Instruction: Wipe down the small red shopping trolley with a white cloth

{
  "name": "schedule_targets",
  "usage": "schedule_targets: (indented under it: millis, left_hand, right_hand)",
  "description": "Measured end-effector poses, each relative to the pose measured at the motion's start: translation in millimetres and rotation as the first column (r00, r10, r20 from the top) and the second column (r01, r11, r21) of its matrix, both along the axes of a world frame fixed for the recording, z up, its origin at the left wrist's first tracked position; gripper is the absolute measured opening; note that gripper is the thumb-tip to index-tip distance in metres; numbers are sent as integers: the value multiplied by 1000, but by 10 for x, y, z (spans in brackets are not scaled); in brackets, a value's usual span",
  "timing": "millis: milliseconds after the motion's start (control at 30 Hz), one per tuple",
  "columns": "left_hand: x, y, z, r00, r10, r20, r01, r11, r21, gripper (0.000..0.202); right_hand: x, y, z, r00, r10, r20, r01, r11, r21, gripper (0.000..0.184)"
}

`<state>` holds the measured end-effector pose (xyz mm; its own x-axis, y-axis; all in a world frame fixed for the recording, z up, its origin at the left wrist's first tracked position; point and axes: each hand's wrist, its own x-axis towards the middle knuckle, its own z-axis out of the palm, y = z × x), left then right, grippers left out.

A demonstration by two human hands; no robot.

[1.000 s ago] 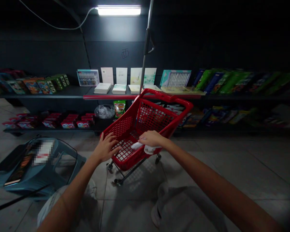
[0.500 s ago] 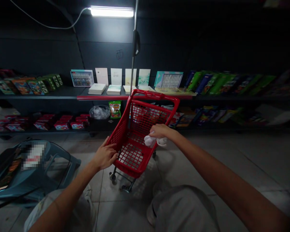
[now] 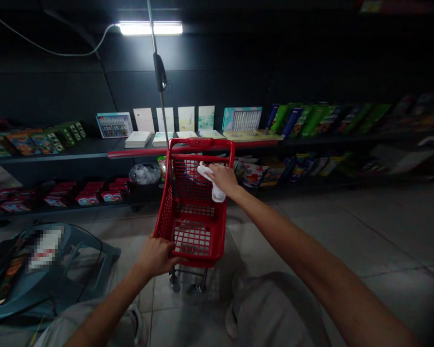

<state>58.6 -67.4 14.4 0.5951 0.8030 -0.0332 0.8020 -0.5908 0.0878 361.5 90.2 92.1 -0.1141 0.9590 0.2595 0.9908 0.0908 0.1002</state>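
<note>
A small red shopping cart (image 3: 200, 261) on casters stands in front of me, its basket of plastic mesh and its handle towards the shelves. My left hand (image 3: 158, 256) grips the rim at the cart's near left corner, fingers curled over the edge. In my right hand (image 3: 223, 179) is a bunched white cloth (image 3: 218, 194), held inside the basket near its right side and back panel. Part of the cloth hangs below the fingers. A metal pole (image 3: 162, 106) with a black clamp rises behind the cart's left side.
Dark shelves (image 3: 75, 148) run behind the cart, with books (image 3: 137, 139), marker sets, snack bags and red boxes (image 3: 90, 193). A lit tube lamp (image 3: 150, 29) hangs above. At left, a blue-grey plastic stool (image 3: 108, 255) carries a device. Tiled floor (image 3: 292, 231) extends to the right.
The cart has turned to face me more squarely. My right hand has moved the cloth up and left, towards the back panel. My left hand has shifted down to the near corner and closed on the rim.
</note>
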Motion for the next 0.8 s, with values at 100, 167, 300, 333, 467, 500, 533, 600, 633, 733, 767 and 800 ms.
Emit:
schedule_targets:
  millis: [100,167,300,333,467,500,533,600,633,733,767,800]
  left_hand:
    - [53,-49,-52,999,53,-2,-53,999,10,47]
    - [76,-67,-87,997,81,2,-81,996,26,48]
    - [74,-72,-112,994,107,14,-107,993,43,53]
    - [68,-72,-109,994,106,17,-107,993,45,54]
    - [41,-85,-88,994,99,36,-101,994,48,54]
    - [34,-92,-89,994,101,41,-103,994,47,53]
    - [26,-99,-92,993,105,45,-107,993,44,51]
    - [7,-118,-109,993,109,46,-110,993,36,46]
    - [-3,-128,-120,993,108,46,-110,993,33,44]
    - [-28,-159,-157,993,104,57,-106,994,18,43]
    - [-31,-168,-167,993,103,65,-104,995,13,44]
    - [-29,-175,-175,992,102,74,-103,995,9,45]
  right_hand:
    - [-103,-31,-237,986,108,128,-80,975,-206,35]
    - [-186,-94,-430,956,199,215,-121,936,-330,29]
    - [-346,-175,-652,896,280,346,-137,913,-383,44]
    - [-381,-163,-663,897,271,348,-128,915,-383,44]
    - [-512,-7,-652,920,204,333,-61,918,-393,43]
    - [-538,41,-654,924,187,333,-41,915,-401,45]
    - [-559,88,-661,930,170,327,-22,912,-410,49]
    - [-579,170,-680,946,122,301,19,904,-427,52]
    - [-579,206,-688,953,100,286,35,902,-430,51]
    - [-547,292,-684,963,56,263,68,897,-438,44]
    - [-532,313,-672,963,51,265,75,894,-443,43]
    - [-517,327,-659,962,48,267,80,890,-449,42]
